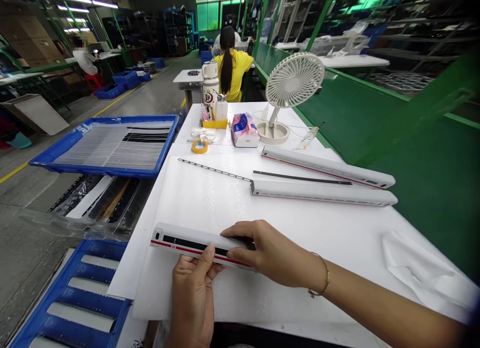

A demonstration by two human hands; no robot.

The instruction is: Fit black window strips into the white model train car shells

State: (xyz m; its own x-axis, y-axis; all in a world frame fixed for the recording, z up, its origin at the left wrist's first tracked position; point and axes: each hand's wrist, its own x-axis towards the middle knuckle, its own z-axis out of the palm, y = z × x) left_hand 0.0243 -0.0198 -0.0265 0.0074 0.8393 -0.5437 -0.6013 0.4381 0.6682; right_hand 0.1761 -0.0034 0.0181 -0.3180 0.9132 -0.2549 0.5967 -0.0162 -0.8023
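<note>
Here, left hand (193,300), right hand (272,253) clamped on carriage shell (187,243), blue tray (105,120) holding strips (108,150)

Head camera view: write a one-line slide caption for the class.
Left hand and right hand hold a red-striped white model train carriage on a white foam sheet.

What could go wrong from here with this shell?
The right hand lies across the black window band of the white model train carriage shell, so it might smudge or shift the band. The left hand grips near the red stripe; a slip could scuff it. The thin perforated strip touching the second shell could get knocked.
</note>
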